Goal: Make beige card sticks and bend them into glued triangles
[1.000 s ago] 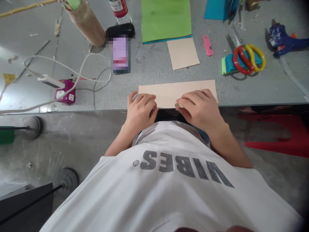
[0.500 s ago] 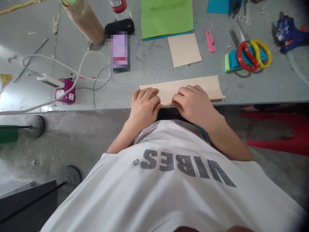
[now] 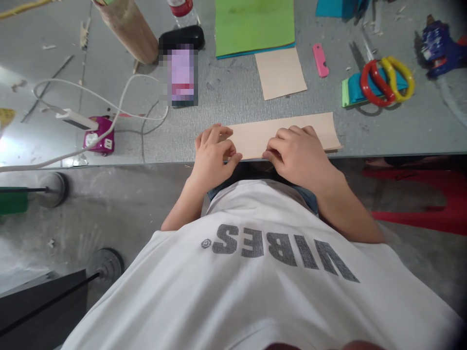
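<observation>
A long beige paper strip (image 3: 251, 138) lies along the table's front edge, its right end slightly curled. Over its left end is my left hand (image 3: 215, 153), fingers bent, thumb and forefinger pinched at the paper's near edge. My right hand (image 3: 297, 153) rests on the right part of the strip, fingers curled, with the thumb and forefinger closed on the same near edge. A stretch of paper shows between the two hands. Beyond it lies a smaller beige paper piece (image 3: 280, 74).
Green sheets (image 3: 255, 26) lie at the back, a pink cutter (image 3: 320, 60) beside them. Scissors (image 3: 377, 82) rest on folded blue paper, left of a glue gun (image 3: 443, 48). To the left are a blurred phone (image 3: 181, 73), a purple plug adapter (image 3: 99, 136) and a white cable.
My left hand has shifted slightly left along the strip, and my right hand slightly right. The gap between them is wider. The view has moved a little.
</observation>
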